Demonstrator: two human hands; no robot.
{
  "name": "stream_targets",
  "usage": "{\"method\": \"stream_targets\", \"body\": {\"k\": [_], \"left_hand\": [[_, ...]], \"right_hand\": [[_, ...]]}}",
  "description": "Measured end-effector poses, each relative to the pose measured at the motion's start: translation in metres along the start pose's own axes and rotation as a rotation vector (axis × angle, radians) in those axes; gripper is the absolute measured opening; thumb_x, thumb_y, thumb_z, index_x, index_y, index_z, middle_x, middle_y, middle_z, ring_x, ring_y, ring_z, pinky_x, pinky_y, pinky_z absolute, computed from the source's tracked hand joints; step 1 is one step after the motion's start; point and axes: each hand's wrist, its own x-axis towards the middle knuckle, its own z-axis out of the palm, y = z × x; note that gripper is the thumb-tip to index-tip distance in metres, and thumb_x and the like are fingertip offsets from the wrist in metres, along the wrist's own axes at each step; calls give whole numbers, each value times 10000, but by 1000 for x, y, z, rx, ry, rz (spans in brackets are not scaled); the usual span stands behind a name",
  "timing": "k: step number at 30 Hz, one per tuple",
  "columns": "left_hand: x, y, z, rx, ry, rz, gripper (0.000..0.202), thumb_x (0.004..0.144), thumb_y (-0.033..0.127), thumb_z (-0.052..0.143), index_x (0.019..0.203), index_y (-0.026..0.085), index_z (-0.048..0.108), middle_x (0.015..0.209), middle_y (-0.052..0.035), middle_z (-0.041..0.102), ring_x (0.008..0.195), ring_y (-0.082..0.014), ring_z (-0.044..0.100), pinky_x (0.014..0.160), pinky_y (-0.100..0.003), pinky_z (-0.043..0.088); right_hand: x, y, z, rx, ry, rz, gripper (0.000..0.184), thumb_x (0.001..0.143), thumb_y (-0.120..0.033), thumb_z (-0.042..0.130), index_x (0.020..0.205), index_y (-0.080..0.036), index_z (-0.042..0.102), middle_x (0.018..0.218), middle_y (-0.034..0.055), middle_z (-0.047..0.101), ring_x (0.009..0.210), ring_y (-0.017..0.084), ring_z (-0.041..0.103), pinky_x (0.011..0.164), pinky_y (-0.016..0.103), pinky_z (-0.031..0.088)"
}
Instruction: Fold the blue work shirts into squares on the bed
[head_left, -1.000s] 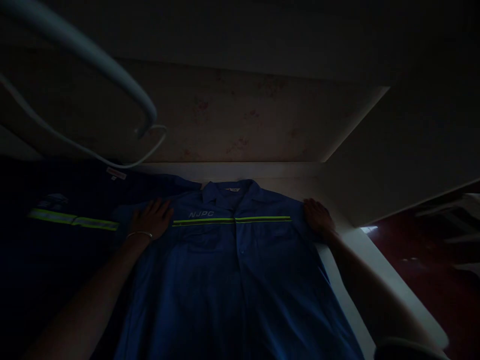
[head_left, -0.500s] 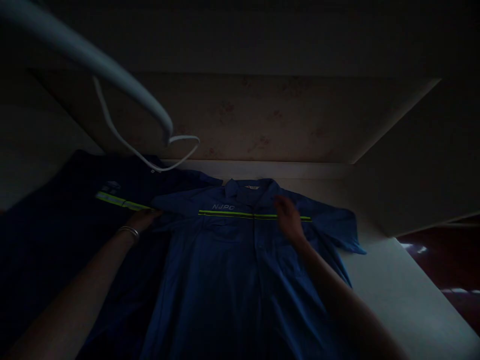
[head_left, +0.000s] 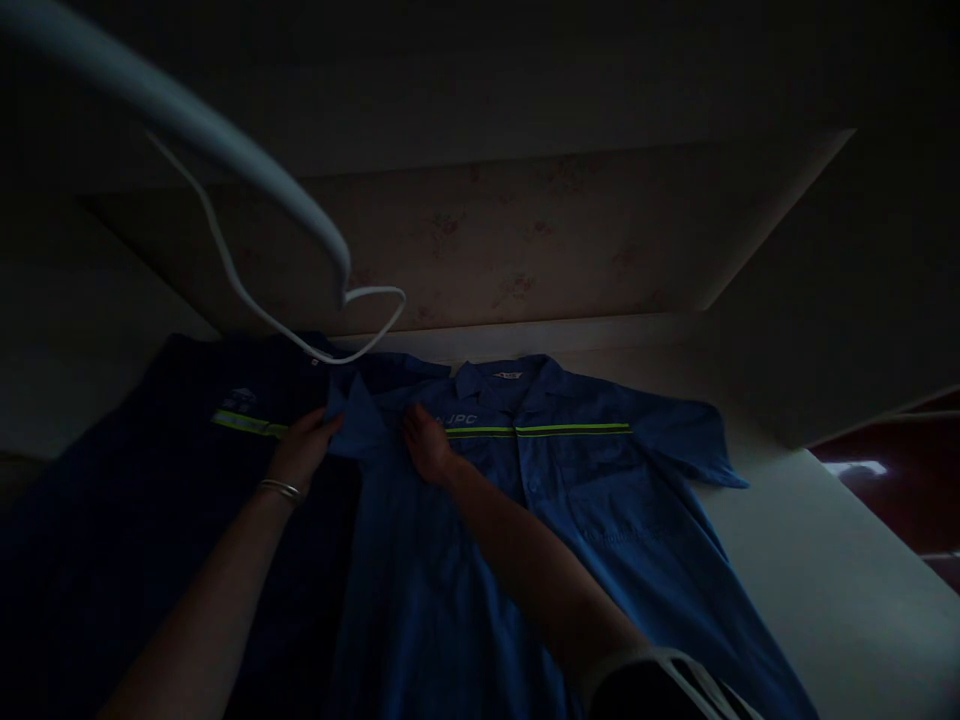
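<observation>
A blue work shirt (head_left: pixel 585 500) with a yellow-green stripe across the chest lies flat, front up, collar away from me, on a white surface (head_left: pixel 825 600). My left hand (head_left: pixel 304 448), with a bangle on the wrist, pinches the shirt's left sleeve and holds it lifted and folded inward. My right hand (head_left: pixel 426 445) reaches across and presses flat on the shirt's chest by the lettering, close to the left hand.
A darker blue garment (head_left: pixel 150 480) with a reflective stripe lies to the left, partly under the shirt. A pale arm-like bar (head_left: pixel 187 130) with a white cord (head_left: pixel 360 300) hangs overhead at upper left. A wall rises behind; dark red floor (head_left: pixel 900 490) shows at right.
My right hand moved from the shirt's right shoulder across to the left chest. My left hand took hold of the left sleeve and lifted it inward. The view shifted right.
</observation>
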Motion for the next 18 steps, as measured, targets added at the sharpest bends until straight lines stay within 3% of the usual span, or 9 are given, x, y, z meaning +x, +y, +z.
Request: {"method": "stream_targets", "body": {"k": [5,8,10,13,15,18], "left_hand": [[-12,17,23,-83,-72,67,525,643,430,742,1108,187,726,997,-37,763,922,-219,693,881,-348,531],[-24,33,48,127,-186,177,526,752,460,640,1203,195,691,1093,-18,752,995,-240,681,925,-361,513],[-35,38,70,335,-328,291,511,800,449,579,1237,204,676,1206,-7,717,1115,-257,645,1004,-360,469],[-53,29,104,540,-638,417,494,844,420,512,1255,196,668,1313,-26,658,1207,-245,603,1059,-326,421],[-63,17,121,629,-799,440,518,862,461,493,1268,186,660,1286,-59,674,1154,-244,636,1018,-326,452],[-68,5,133,720,-868,426,624,851,624,485,1258,186,663,1146,-88,732,1009,-256,685,892,-343,513]], "right_hand": [[-2,-6,-9,32,-49,25,427,979,-422,386,1327,-225,538,1531,44,426,1398,141,391,1196,399,235],[-20,-30,-25,-16,-20,-29,329,956,-387,463,1207,-217,591,1472,59,496,1287,160,519,1147,381,331],[-39,-53,-43,-89,1,-87,256,925,-371,526,1121,-228,607,1369,56,586,1116,167,630,1070,381,423],[-77,-91,-83,-230,67,-158,247,853,-383,613,1047,-231,624,1149,55,695,853,173,685,890,378,532],[-104,-116,-119,-325,173,-208,272,802,-418,645,993,-224,642,1004,52,721,752,178,668,781,363,551],[-144,-155,-182,-502,403,-340,330,738,-476,671,934,-211,659,884,53,711,679,186,629,707,350,539]]}}
